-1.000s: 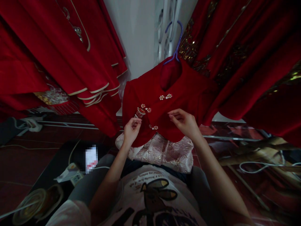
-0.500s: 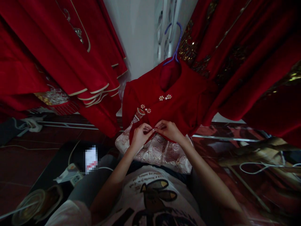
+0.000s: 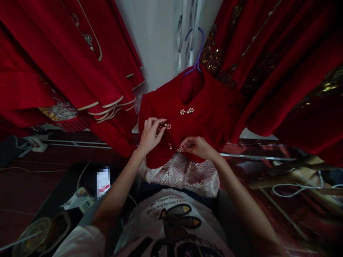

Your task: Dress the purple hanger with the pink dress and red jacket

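Note:
A red jacket hangs in front of me on a purple hanger, its lower edge over a pale pink brocade skirt. A pair of gold and pearl flower clasps sits near its neck. My left hand is at a middle flower clasp, thumb and index finger closed about it. The beaded tassel there is mostly hidden behind that hand. My right hand pinches a small lower flower clasp at the hem. A separate small beaded piece shows on the jacket just left of it.
Red garments with pale trim hang at the left, and red gold-embroidered ones at the right. On a dark surface at lower left are a power strip and a plastic cup. Wooden pieces lie at right.
My left hand has left the lower clasp and moved up and left to the middle clasp, covering the tassel. My right hand stays at the hem, a little farther right.

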Demonstrator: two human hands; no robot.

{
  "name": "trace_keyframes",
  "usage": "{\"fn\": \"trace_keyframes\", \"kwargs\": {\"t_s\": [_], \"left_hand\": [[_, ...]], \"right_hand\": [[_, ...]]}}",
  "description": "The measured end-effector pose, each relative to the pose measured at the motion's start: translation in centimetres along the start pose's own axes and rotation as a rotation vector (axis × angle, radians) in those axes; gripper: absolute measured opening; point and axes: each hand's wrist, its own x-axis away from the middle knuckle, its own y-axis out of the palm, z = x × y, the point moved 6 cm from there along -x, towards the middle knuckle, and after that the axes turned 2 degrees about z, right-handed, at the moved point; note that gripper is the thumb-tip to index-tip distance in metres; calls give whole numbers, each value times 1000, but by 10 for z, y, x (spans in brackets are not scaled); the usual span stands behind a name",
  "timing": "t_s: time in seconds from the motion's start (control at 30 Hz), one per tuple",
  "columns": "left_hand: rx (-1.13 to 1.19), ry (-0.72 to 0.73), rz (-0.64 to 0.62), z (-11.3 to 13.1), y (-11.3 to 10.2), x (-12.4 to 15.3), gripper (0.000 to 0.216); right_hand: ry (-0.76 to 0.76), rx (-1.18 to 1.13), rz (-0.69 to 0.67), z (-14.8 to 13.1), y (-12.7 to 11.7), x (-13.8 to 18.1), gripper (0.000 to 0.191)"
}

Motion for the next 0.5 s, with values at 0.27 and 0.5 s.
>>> {"fn": "trace_keyframes", "kwargs": {"t_s": [0.27,0.5], "left_hand": [[-155,359,-231,1,-2,-33,18],[-78,458,-333,5,5,-47,16]], "right_hand": [[-9,-24,-8,-6,-10,5,13],[-17,-20,0,-8,-12,6,14]]}}
